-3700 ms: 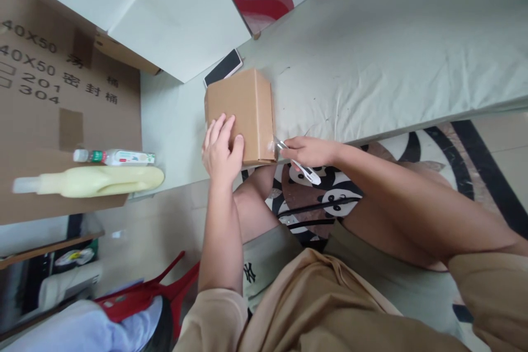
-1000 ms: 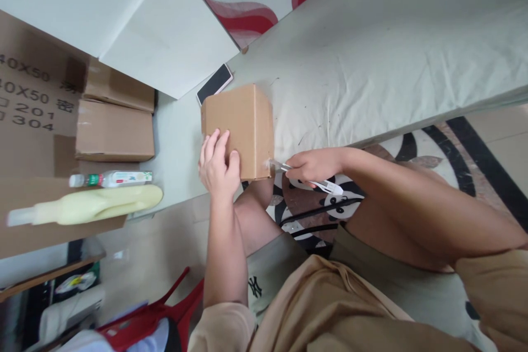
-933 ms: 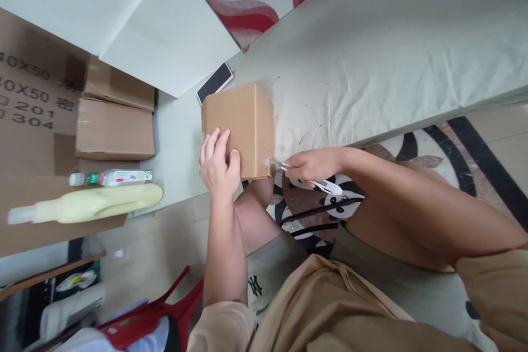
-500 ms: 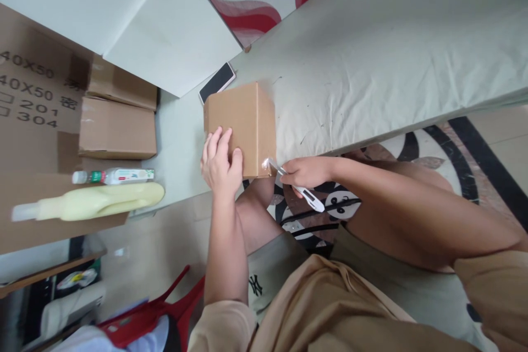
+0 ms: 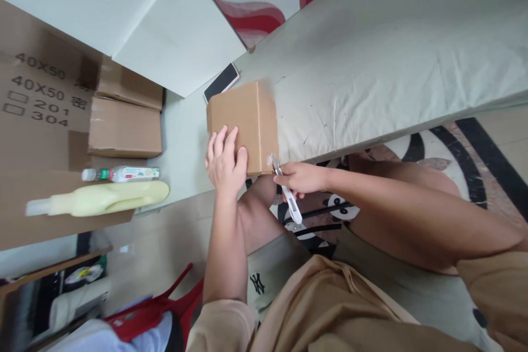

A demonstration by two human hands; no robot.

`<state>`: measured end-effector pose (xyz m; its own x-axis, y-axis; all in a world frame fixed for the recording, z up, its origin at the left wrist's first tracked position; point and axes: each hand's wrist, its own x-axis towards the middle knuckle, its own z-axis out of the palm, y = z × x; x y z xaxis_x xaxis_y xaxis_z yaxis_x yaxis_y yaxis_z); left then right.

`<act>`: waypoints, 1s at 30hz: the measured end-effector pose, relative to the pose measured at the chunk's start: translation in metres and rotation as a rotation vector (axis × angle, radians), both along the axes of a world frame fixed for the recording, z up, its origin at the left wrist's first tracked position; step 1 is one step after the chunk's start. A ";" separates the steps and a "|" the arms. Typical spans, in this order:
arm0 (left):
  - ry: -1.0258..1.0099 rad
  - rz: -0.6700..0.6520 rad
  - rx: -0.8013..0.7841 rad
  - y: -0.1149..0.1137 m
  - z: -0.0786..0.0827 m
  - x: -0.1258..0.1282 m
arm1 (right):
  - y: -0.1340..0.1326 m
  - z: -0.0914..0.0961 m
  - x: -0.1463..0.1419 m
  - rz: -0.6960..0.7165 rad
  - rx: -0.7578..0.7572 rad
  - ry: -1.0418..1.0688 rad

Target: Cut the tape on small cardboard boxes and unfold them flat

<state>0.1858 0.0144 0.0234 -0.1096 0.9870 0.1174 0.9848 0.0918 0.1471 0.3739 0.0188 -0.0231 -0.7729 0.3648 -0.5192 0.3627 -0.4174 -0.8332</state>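
Note:
A small brown cardboard box (image 5: 236,108) stands at the edge of the cloth-covered table. My left hand (image 5: 226,162) lies on its top with the fingers spread, thumb pointing away from the others. In my right hand (image 5: 303,177) is a white utility knife (image 5: 293,206), gripped near its front end. The knife's tip meets the box's right side low down, where a shiny bit of clear tape (image 5: 270,160) shows. How deep the blade sits, I cannot tell.
A phone (image 5: 221,82) lies behind the box. White cartons (image 5: 181,33) stand at the back. To the left are brown boxes (image 5: 126,129), a small bottle (image 5: 134,174) and a pale yellow bottle (image 5: 107,198). A red chair (image 5: 165,308) stands below left.
The knife's handle has swung left and steeper, its tip staying by the tape at the box's side. My left hand keeps its place on the box. The view has shifted slightly.

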 end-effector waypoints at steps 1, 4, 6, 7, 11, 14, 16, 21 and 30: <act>0.001 -0.003 -0.001 0.000 0.000 0.000 | -0.001 -0.001 -0.001 -0.016 -0.005 -0.002; 0.001 0.002 0.003 0.000 -0.001 -0.001 | -0.004 -0.004 -0.003 -0.053 0.008 0.003; 0.001 0.005 0.008 0.000 -0.001 -0.001 | -0.004 -0.005 -0.003 -0.063 0.034 0.005; 0.000 0.005 0.010 0.001 -0.002 -0.002 | -0.003 -0.005 -0.002 -0.067 0.048 0.005; -0.007 0.013 0.011 0.001 -0.002 -0.002 | 0.004 -0.002 0.007 -0.075 0.125 -0.018; -0.011 0.024 0.009 0.002 -0.001 -0.001 | 0.012 0.002 0.017 -0.070 0.189 -0.032; -0.012 0.036 0.007 0.002 0.000 -0.001 | 0.018 0.003 0.024 -0.044 0.218 -0.050; -0.010 0.059 -0.007 0.003 0.000 0.002 | 0.032 0.010 0.037 0.086 0.256 -0.137; 0.001 0.043 0.009 0.001 0.000 0.004 | 0.043 0.015 0.050 0.194 0.274 -0.123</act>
